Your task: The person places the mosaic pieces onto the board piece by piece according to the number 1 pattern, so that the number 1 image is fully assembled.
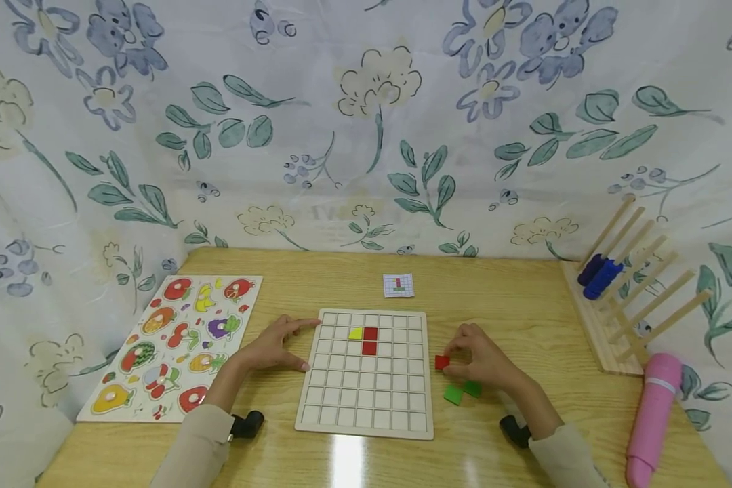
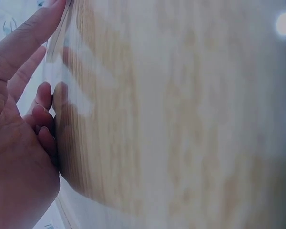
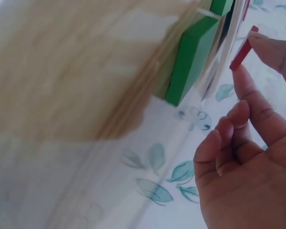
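A pale grid board [image 1: 335, 400] lies on the table. In its upper part sit a yellow tile [image 1: 356, 333] with one rounded corner and two red tiles [image 1: 370, 340], one below the other. My left hand [image 1: 273, 347] is at the board's left edge, with forefinger and thumb spread along it; its other fingers rest on the table in the left wrist view. Between thumb and forefinger my right hand [image 1: 478, 356] pinches a red square tile [image 3: 244, 48], just right of the board. Close below that hand lie green tiles [image 1: 453, 394], larger in the right wrist view.
Behind the board lies a small card [image 1: 398, 285] with a coloured grid pattern. A fruit puzzle board [image 1: 177, 312] is at left. At right stand a wooden peg rack [image 1: 610, 339] with blue pieces and a pink cylindrical object [image 1: 653, 413]. A floral cloth [image 1: 341, 135] hangs behind the table.
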Demonstrator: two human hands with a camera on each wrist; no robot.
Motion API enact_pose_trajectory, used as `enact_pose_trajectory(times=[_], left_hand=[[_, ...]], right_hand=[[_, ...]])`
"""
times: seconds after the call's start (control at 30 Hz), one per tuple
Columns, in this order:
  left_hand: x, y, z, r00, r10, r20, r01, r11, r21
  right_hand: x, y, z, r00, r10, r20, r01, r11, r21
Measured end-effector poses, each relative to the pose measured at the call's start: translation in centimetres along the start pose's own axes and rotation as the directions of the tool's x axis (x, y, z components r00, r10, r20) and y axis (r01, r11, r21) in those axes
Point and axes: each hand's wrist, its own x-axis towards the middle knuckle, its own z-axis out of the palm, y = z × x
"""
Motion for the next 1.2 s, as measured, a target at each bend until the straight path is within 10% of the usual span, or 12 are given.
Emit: enact_pose_trajectory(times=[1.2], left_hand=[[0.0,0.1,0.0,0.998,-0.066,-0.005,0.066,0.998,-0.013]], right_hand=[[4.3,-5.1,3.2,0.989,-0.122,0.089,0.116,0.991,0.064]])
